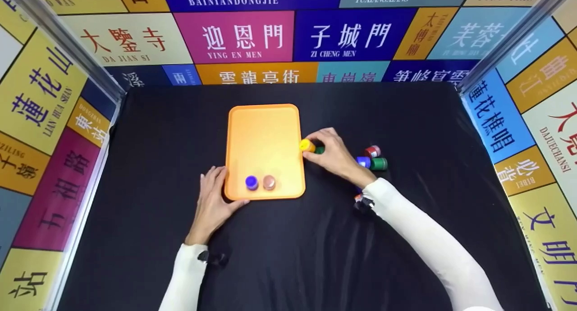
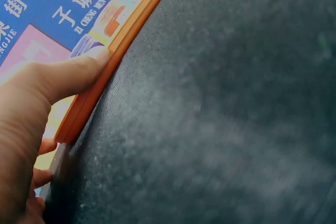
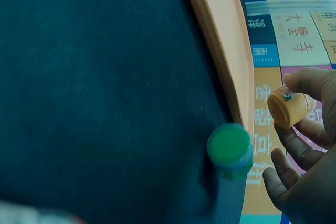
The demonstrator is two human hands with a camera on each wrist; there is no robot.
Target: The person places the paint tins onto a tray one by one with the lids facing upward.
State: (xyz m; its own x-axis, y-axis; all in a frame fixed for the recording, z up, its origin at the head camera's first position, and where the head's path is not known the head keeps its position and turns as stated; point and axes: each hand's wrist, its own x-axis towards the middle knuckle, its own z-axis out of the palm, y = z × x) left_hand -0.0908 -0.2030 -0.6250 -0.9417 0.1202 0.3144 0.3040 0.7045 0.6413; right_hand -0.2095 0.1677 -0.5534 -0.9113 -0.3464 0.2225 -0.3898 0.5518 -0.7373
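An orange tray [image 1: 266,135] lies on the black cloth. My left hand [image 1: 213,209] holds its near left corner, thumb against the front rim and fingers along the left side; in the left wrist view the thumb presses the rim. Just off the tray's right edge, my right hand [image 1: 331,152] pinches a small yellow paint jar [image 1: 307,145] between thumb and fingers. Beneath that hand stands a green paint jar [image 3: 230,150], partly hidden in the head view. A purple jar [image 1: 252,182] and a brown jar [image 1: 269,182] stand side by side near the tray's front.
Right of the tray, partly behind the right forearm, are a red jar [image 1: 373,151], a blue jar [image 1: 363,162] and another green jar [image 1: 379,163]. An orange-and-white item [image 1: 358,197] shows beside the right wrist. Printed panels [image 1: 234,36] wall the table's back and sides.
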